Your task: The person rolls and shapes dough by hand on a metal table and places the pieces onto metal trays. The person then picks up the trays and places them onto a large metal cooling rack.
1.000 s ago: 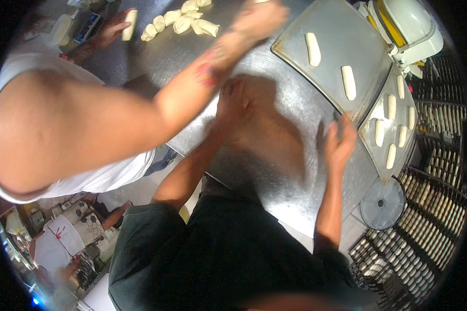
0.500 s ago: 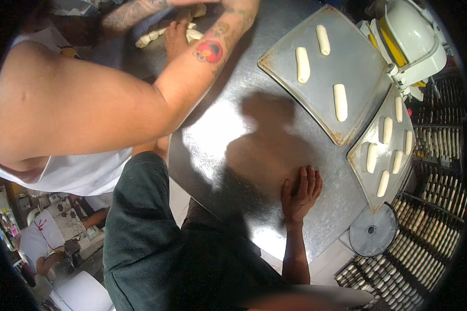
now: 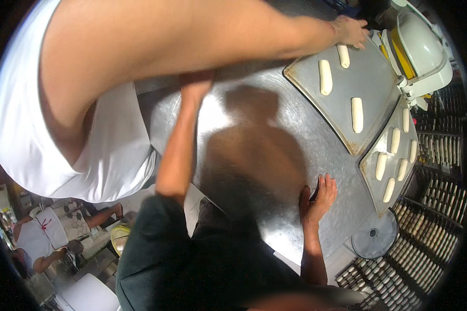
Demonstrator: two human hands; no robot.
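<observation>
My right hand point(image 3: 319, 201) lies on the metal table point(image 3: 327, 160), fingers stretched out and slightly apart, holding nothing. My left hand point(image 3: 196, 85) is over the table at the left; a co-worker's bare arm point(image 3: 233, 31) crosses above it and hides the fingers. That co-worker's hand point(image 3: 352, 31) reaches to the far end of a metal baking tray point(image 3: 337, 122). Three pale dough rolls show on this tray: one dough roll point(image 3: 343, 56) by the co-worker's hand, a second dough roll point(image 3: 325, 78) and a nearer dough roll point(image 3: 357, 115).
A second tray point(image 3: 371, 179) at the right holds several dough rolls point(image 3: 380, 167). Behind it stand a white machine point(image 3: 425, 44) and racks point(image 3: 420, 233) filled with rows of pale pieces. A round grey lid point(image 3: 373, 236) sits below the tray. Another person point(image 3: 41, 230) works at far left.
The co-worker's arm has swung right, from the dough on the table to the tray. My left forearm has come into view, the hand drawn back nearer me. My right hand stays on the table.
</observation>
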